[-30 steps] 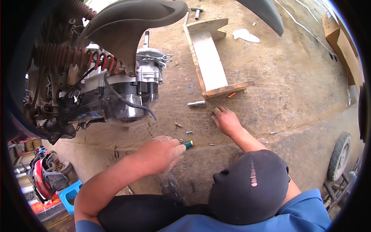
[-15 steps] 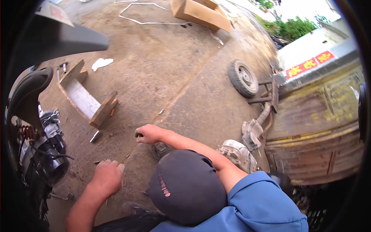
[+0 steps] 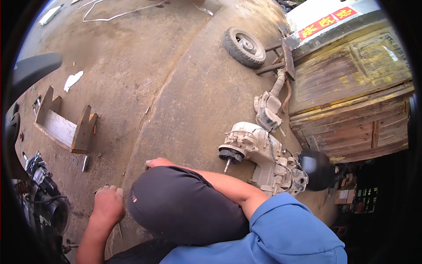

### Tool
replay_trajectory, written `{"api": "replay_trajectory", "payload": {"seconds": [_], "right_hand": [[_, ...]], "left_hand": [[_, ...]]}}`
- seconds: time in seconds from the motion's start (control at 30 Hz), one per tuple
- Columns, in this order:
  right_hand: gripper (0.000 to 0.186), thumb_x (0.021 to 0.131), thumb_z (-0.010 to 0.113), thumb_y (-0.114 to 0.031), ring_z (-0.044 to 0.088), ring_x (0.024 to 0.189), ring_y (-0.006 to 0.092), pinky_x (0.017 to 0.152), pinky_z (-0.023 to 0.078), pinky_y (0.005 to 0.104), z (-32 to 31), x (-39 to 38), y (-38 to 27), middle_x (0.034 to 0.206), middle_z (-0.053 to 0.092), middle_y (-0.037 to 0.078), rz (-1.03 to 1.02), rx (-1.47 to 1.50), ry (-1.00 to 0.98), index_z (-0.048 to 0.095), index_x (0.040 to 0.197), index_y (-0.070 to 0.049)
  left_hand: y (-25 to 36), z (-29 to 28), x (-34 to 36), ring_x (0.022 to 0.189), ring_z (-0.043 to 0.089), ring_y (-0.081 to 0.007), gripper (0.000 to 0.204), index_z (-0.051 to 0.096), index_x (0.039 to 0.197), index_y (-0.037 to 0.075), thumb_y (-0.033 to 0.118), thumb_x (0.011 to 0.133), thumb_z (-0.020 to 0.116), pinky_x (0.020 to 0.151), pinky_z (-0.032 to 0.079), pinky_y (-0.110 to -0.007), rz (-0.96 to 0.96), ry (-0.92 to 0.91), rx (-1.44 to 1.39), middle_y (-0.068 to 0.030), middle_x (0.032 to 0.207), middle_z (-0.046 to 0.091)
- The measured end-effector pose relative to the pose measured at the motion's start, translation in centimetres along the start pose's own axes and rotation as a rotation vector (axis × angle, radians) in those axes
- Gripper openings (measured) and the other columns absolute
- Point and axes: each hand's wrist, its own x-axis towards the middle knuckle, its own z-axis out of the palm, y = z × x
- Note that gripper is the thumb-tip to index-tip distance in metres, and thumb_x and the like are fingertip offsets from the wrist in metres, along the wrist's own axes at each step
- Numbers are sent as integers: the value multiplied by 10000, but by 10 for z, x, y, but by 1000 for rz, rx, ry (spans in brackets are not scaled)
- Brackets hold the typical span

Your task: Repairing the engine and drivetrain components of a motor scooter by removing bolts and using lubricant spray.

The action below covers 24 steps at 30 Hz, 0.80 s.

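My left hand (image 3: 109, 202) is low at the left beside my dark-clad knee, its fingers curled downward; what they hold, if anything, is hidden. Beyond the knee my right hand (image 3: 153, 163) shows only in part, its fingers mostly covered. To the left stand a scooter engine and frame (image 3: 46, 185), with a metal cylinder (image 3: 85, 163) lying near a wooden bracket (image 3: 59, 130). At my right, past the forearm, rests a dirty, light-coloured engine (image 3: 259, 154) with a shaft pointing toward me.
A wheel (image 3: 244, 46) leans near a wooden stand (image 3: 285, 61) and a removed airbox (image 3: 268, 110). An old wooden cabinet (image 3: 347, 119) takes up the right side. A white rag (image 3: 72, 81) and bent white strips (image 3: 114, 17) lie on the concrete. Cardboard boxes (image 3: 345, 191) sit in shadow.
The view has swung right, bringing the dirty engine and cabinet into sight. My right hand has drawn behind my knee; my left hand is farther left in the picture, fingers still curled.
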Motion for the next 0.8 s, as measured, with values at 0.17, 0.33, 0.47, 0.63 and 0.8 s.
{"api": "replay_trajectory", "payload": {"seconds": [0.17, 0.33, 0.47, 0.63, 0.8], "right_hand": [[223, 968, 686, -216, 706, 963, 451, 846, 548, 525, -34, 6, -30, 948, 729, 241, -46, -225, 189, 691, 1060, -13], [240, 961, 694, -205, 691, 979, 434, 840, 554, 533, -80, -60, -27, 1022, 701, 212, -139, -425, 380, 630, 1101, -21], [314, 922, 766, -201, 727, 872, 361, 746, 591, 461, -157, -168, -36, 923, 713, 193, 165, -725, 695, 628, 1127, -8], [478, 881, 827, -296, 722, 903, 384, 784, 591, 471, -185, -229, -1, 1004, 723, 189, 283, -999, 728, 660, 1230, -14], [421, 878, 830, -300, 725, 823, 442, 748, 574, 519, -180, -217, 17, 828, 732, 248, 494, -740, 782, 657, 1131, -12]], "left_hand": [[-6, -1, 12, 902, 693, -400, 34, 668, 820, 42, 70, 813, 649, 829, 546, -515, -83, -63, -17, -189, 900, 697], [-2, -11, 49, 884, 688, -399, 71, 653, 807, 39, 100, 841, 663, 811, 544, -510, 13, -11, -59, -185, 872, 688], [6, -18, 60, 867, 685, -397, 98, 651, 808, 40, 120, 856, 683, 800, 544, -505, 69, 40, -143, -182, 851, 681], [0, -13, 49, 883, 690, -396, 151, 658, 828, 32, 164, 878, 712, 813, 548, -506, 35, -72, -153, -182, 864, 685], [-5, -16, 48, 904, 693, -397, 184, 672, 862, 32, 205, 890, 730, 831, 553, -502, -31, -82, -153, -184, 890, 695]]}}
